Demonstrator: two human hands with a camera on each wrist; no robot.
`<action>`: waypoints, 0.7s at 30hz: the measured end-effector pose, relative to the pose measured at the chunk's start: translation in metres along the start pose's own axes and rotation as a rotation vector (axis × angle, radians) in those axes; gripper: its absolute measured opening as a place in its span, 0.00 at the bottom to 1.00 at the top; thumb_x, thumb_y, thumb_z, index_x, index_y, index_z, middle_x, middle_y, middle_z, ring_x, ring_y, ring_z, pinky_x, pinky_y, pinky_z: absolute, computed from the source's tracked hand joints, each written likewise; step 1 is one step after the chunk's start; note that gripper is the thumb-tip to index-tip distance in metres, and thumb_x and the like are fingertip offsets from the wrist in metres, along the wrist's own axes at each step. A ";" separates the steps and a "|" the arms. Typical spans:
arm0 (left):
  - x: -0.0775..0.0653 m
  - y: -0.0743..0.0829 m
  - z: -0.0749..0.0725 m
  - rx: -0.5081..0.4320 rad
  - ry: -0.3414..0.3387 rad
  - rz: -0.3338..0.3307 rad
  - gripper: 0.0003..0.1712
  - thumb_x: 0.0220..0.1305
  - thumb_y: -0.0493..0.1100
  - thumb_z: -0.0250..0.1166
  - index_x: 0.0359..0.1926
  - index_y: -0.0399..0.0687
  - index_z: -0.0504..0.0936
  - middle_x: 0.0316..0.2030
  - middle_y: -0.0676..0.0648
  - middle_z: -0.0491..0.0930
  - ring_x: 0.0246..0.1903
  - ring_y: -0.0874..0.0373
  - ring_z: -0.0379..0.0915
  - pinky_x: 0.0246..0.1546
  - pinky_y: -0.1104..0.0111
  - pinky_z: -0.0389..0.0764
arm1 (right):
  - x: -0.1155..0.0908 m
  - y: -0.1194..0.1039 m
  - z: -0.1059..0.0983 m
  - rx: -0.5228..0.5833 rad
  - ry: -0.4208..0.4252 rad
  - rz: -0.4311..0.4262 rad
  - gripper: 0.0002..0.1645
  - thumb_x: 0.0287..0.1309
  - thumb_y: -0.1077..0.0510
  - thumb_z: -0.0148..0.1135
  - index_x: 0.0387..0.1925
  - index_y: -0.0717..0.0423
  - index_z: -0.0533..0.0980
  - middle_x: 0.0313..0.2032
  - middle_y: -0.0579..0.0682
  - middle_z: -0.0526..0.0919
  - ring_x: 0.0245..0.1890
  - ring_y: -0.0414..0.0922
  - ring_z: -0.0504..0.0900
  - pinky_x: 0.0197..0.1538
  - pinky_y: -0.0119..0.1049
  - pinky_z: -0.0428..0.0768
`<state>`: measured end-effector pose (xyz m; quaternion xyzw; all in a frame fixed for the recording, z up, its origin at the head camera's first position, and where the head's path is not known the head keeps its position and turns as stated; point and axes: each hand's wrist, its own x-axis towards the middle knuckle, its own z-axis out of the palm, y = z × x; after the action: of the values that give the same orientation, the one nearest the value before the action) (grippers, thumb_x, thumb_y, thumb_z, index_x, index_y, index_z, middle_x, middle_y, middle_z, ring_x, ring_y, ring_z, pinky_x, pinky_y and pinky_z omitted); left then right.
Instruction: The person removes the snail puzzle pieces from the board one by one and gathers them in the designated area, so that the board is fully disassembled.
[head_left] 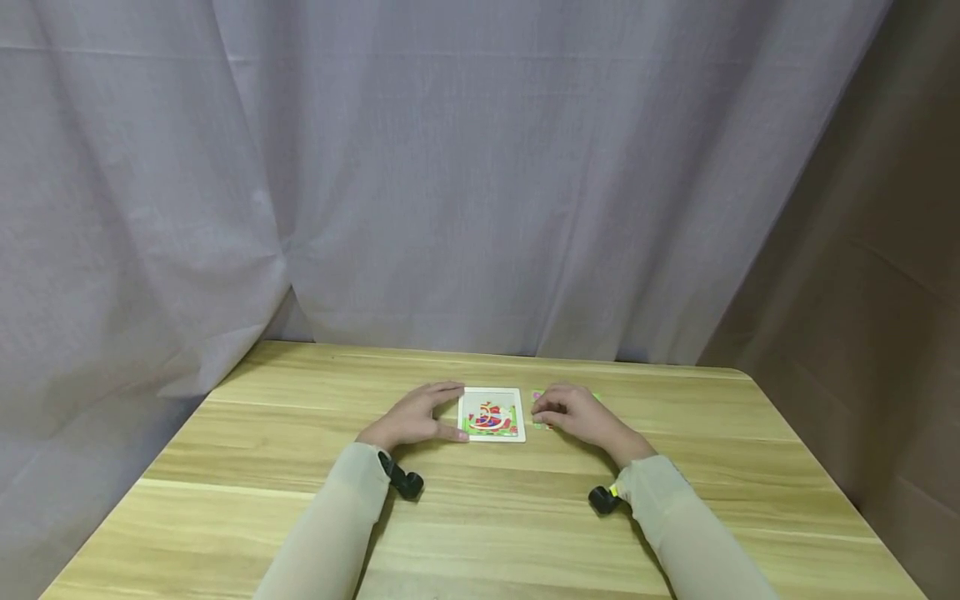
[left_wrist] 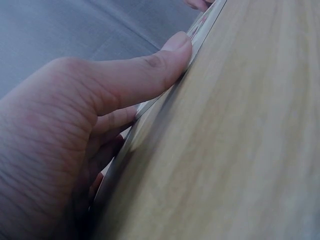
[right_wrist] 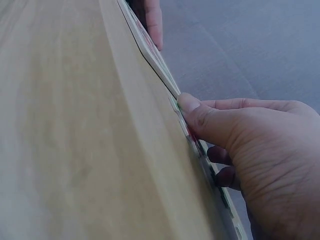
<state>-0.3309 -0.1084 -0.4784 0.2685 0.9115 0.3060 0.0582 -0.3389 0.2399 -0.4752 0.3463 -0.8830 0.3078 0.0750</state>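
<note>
A white-rimmed picture puzzle tray (head_left: 522, 417) lies flat on the wooden table, with colourful pieces (head_left: 491, 419) grouped in its lower part and a bare grey area above. My left hand (head_left: 412, 417) rests at the tray's left side, thumb on the near corner and fingers at the far one. In the left wrist view, the thumb (left_wrist: 150, 72) lies along the tray edge. Just right of the tray, my right hand (head_left: 573, 412) pinches a small puzzle piece, mostly hidden by the thumb and forefinger. Other loose pieces (head_left: 537, 395) lie under and around that hand.
The light wooden table (head_left: 480, 517) extends around both forearms. A grey curtain (head_left: 480, 183) hangs behind its far edge, and a brown drape falls at the right. Each wrist wears a small black camera (head_left: 406, 483).
</note>
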 end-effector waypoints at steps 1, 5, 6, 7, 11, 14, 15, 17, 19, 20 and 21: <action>0.000 0.000 0.000 0.000 0.001 0.001 0.56 0.56 0.67 0.76 0.80 0.53 0.67 0.81 0.49 0.63 0.81 0.42 0.55 0.81 0.39 0.53 | 0.000 -0.001 0.000 0.006 0.006 0.002 0.04 0.63 0.57 0.75 0.39 0.49 0.89 0.35 0.40 0.88 0.31 0.31 0.75 0.34 0.28 0.78; 0.000 0.000 0.000 -0.003 0.003 0.002 0.56 0.56 0.67 0.77 0.80 0.52 0.67 0.81 0.48 0.62 0.81 0.41 0.55 0.81 0.38 0.54 | -0.001 0.000 0.002 0.030 0.037 0.015 0.04 0.62 0.58 0.76 0.39 0.49 0.89 0.36 0.41 0.89 0.32 0.32 0.78 0.35 0.28 0.79; 0.000 0.000 0.000 -0.005 0.001 0.002 0.56 0.56 0.67 0.77 0.80 0.52 0.67 0.81 0.48 0.62 0.81 0.41 0.55 0.81 0.38 0.54 | -0.002 0.000 0.002 0.033 0.044 0.021 0.04 0.61 0.58 0.76 0.39 0.49 0.89 0.37 0.42 0.89 0.33 0.32 0.78 0.36 0.28 0.80; -0.001 0.000 0.000 -0.007 0.000 0.001 0.56 0.56 0.67 0.77 0.80 0.52 0.67 0.81 0.48 0.62 0.81 0.41 0.55 0.81 0.38 0.54 | -0.002 0.000 0.003 0.039 0.051 0.028 0.04 0.61 0.58 0.76 0.39 0.49 0.89 0.37 0.42 0.89 0.34 0.32 0.79 0.37 0.28 0.81; -0.001 0.001 -0.002 -0.005 -0.002 0.007 0.56 0.56 0.67 0.77 0.80 0.51 0.67 0.81 0.47 0.63 0.81 0.41 0.55 0.81 0.38 0.53 | -0.001 0.001 0.005 0.037 0.089 0.044 0.04 0.62 0.57 0.76 0.38 0.48 0.88 0.38 0.44 0.90 0.34 0.32 0.81 0.39 0.28 0.82; 0.000 0.001 -0.002 -0.005 0.006 0.018 0.56 0.56 0.65 0.78 0.79 0.49 0.68 0.80 0.46 0.64 0.80 0.41 0.56 0.81 0.38 0.54 | 0.000 0.000 0.003 0.036 0.121 0.054 0.03 0.62 0.56 0.77 0.37 0.47 0.87 0.36 0.43 0.89 0.33 0.33 0.82 0.39 0.29 0.84; 0.000 0.001 -0.002 -0.008 0.010 0.022 0.56 0.56 0.64 0.78 0.79 0.48 0.68 0.80 0.45 0.64 0.80 0.40 0.56 0.81 0.37 0.54 | 0.000 0.000 0.003 0.035 0.128 0.056 0.04 0.61 0.56 0.77 0.36 0.47 0.87 0.36 0.42 0.89 0.33 0.34 0.82 0.38 0.29 0.84; 0.000 0.001 -0.002 -0.010 0.005 0.019 0.55 0.56 0.64 0.78 0.79 0.49 0.68 0.80 0.46 0.64 0.80 0.40 0.56 0.81 0.37 0.53 | 0.000 -0.002 0.001 0.042 0.130 0.071 0.05 0.60 0.56 0.78 0.35 0.46 0.86 0.35 0.41 0.88 0.32 0.34 0.82 0.38 0.29 0.84; 0.000 0.002 -0.002 -0.010 0.001 0.020 0.56 0.56 0.64 0.78 0.79 0.48 0.67 0.80 0.45 0.64 0.80 0.40 0.56 0.81 0.37 0.54 | 0.000 -0.002 -0.001 0.046 0.125 0.081 0.06 0.59 0.55 0.78 0.35 0.45 0.86 0.34 0.41 0.88 0.32 0.34 0.82 0.38 0.29 0.84; 0.000 0.002 -0.002 -0.009 0.000 0.021 0.56 0.56 0.65 0.78 0.80 0.48 0.67 0.80 0.46 0.63 0.80 0.40 0.56 0.81 0.38 0.54 | 0.000 -0.003 -0.002 0.045 0.125 0.083 0.06 0.58 0.55 0.78 0.35 0.45 0.86 0.34 0.40 0.88 0.32 0.34 0.81 0.38 0.29 0.84; 0.001 0.003 -0.002 -0.009 -0.002 0.022 0.56 0.57 0.65 0.78 0.80 0.49 0.67 0.81 0.46 0.63 0.80 0.40 0.56 0.81 0.38 0.54 | 0.000 -0.003 -0.002 0.044 0.128 0.083 0.06 0.58 0.55 0.79 0.35 0.44 0.86 0.34 0.40 0.88 0.31 0.34 0.81 0.37 0.30 0.84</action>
<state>-0.3307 -0.1070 -0.4755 0.2785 0.9070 0.3107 0.0568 -0.3369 0.2397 -0.4719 0.2905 -0.8831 0.3514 0.1107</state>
